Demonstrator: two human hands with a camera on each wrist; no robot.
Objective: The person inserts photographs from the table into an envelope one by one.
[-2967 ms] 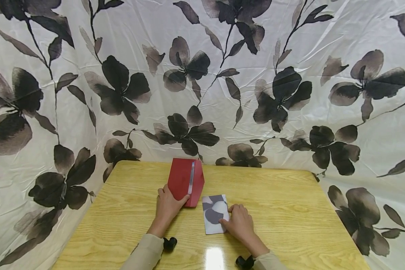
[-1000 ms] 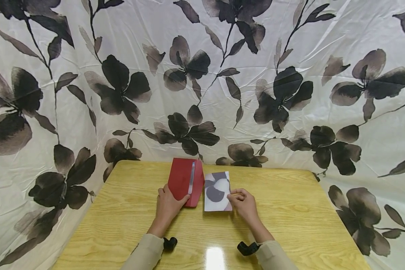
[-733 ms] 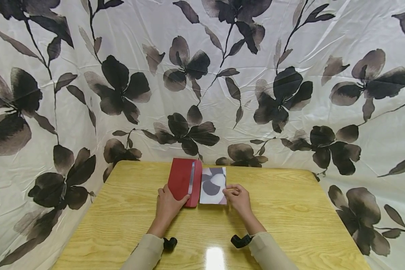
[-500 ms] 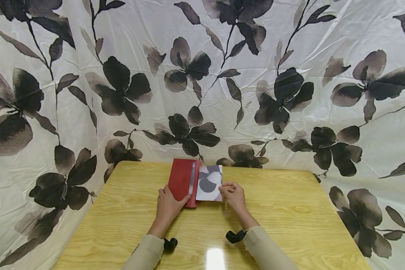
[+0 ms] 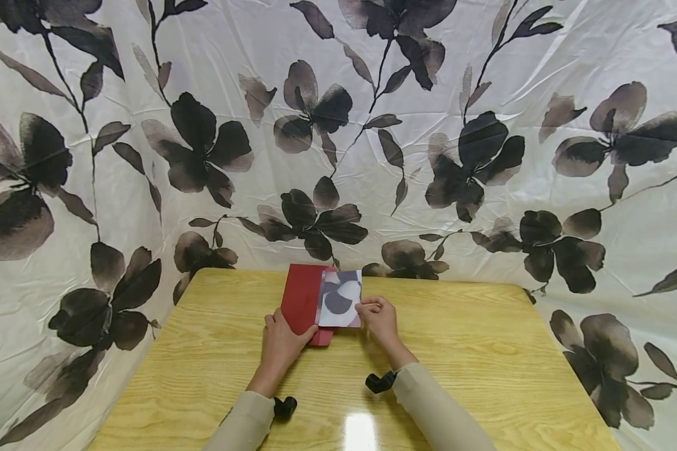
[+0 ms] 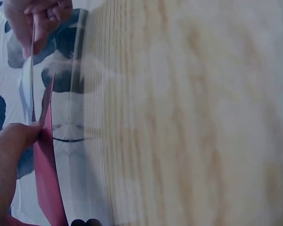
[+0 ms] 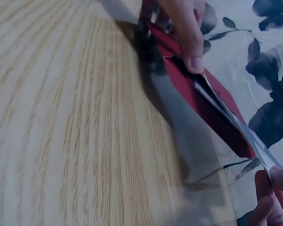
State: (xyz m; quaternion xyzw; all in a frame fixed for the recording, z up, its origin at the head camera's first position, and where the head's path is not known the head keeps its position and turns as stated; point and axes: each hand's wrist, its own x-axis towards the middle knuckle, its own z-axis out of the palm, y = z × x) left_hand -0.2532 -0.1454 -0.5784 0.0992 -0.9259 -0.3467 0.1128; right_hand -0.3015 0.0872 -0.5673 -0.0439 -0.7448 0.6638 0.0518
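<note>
My left hand (image 5: pixel 281 341) grips the near end of a red envelope (image 5: pixel 303 297), thumb on its face by the mouth and the other fingers behind. My right hand (image 5: pixel 380 319) pinches the right edge of a card (image 5: pixel 341 300) with a grey and white print. The card lies in front of the envelope's flap, its left edge at the mouth. In the right wrist view the card (image 7: pixel 258 141) runs along the gaping envelope (image 7: pixel 188 92); how deep its edge sits I cannot tell. The left wrist view shows the thumb (image 6: pixel 19 136) at the mouth.
A yellow wood-grain table (image 5: pixel 462 351) lies under both hands. Behind it hangs a white curtain (image 5: pixel 395 175) printed with dark flowers. Black wrist devices (image 5: pixel 380 382) sit at both cuffs.
My right hand lifts the card from the table and carries it left and away from me, over the flap to the envelope's mouth. My left hand and the envelope stay in place.
</note>
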